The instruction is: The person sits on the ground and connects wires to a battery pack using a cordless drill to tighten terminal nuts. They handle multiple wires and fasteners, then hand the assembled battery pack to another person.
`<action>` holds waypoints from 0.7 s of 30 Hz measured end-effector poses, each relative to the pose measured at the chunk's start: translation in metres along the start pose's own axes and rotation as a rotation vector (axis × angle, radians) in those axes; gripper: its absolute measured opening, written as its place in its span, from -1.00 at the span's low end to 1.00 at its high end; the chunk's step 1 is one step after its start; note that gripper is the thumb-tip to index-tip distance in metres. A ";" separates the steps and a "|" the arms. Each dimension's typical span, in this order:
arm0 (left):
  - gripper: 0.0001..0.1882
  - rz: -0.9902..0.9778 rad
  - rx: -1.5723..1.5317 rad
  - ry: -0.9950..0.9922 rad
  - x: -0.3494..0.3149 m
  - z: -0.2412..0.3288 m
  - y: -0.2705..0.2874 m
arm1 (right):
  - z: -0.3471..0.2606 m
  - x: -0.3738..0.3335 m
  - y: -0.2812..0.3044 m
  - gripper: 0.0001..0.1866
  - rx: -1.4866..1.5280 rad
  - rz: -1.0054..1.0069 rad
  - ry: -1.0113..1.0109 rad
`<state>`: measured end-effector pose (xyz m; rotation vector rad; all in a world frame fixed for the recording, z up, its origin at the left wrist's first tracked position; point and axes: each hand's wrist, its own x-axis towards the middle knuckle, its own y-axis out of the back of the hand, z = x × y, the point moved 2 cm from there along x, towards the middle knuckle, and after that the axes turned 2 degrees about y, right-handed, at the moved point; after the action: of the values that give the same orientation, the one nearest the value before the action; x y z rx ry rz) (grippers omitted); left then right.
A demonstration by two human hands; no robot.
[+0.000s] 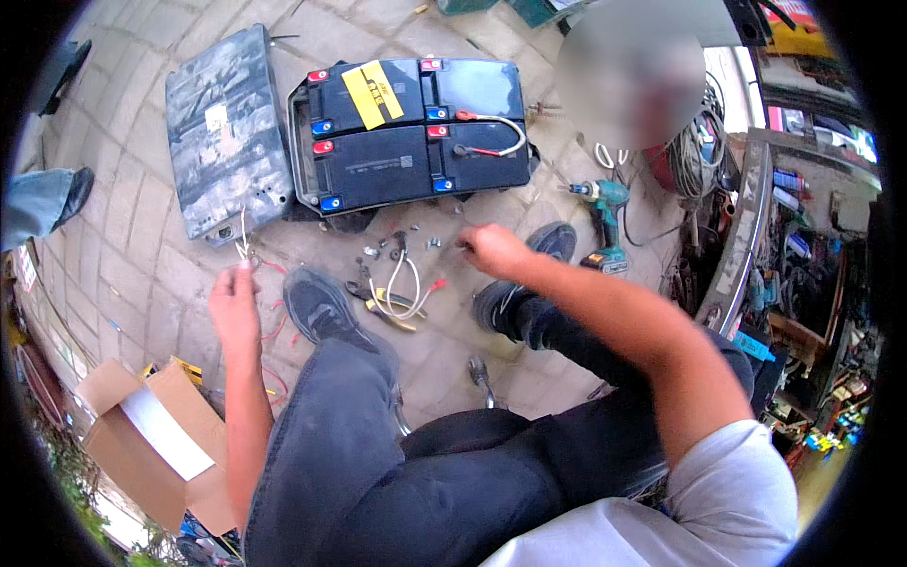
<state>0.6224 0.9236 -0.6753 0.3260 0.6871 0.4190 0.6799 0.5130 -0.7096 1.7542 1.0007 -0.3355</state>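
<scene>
White wires (243, 227) sit pinched in your left grip (234, 300), what your right grip (496, 252) holds can't be told, and the far batteries (373, 177) carry one short cable (520, 138), most terminals (330, 203) seemingly unconnected, a loose cable (417, 283) lying nearer.

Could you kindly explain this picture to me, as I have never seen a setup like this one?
Gladly. There is no robot here: a person works with two bare hands, and a wide fisheye camera on their head looks down, which is why straight edges bend.

The left hand pinches thin white wires by the scuffed, flat, grey-black casing. The right hand hovers over the pale stone paving; whether its fingertips hold anything is too small to tell.

Ahead sit four dark block batteries with red and blue terminals. Nearer lie a loose white cable with a red end and yellow-handled pliers. A teal cordless drill stands to the right, and an open brown cardboard box lies at lower left.
</scene>
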 end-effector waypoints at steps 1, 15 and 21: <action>-0.68 0.102 -0.078 0.015 0.002 -0.008 0.014 | -0.014 0.008 -0.012 -0.79 0.048 0.121 0.052; -0.68 0.012 0.265 -0.224 0.071 0.024 -0.012 | -0.049 0.020 -0.040 -0.80 0.155 0.412 -0.138; -0.73 -0.034 0.127 -0.197 0.072 0.019 -0.019 | -0.059 0.013 -0.044 -0.77 0.277 0.481 -0.191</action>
<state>0.6903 0.9381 -0.7087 0.4685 0.5269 0.3068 0.6408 0.5757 -0.7212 2.1000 0.3877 -0.3344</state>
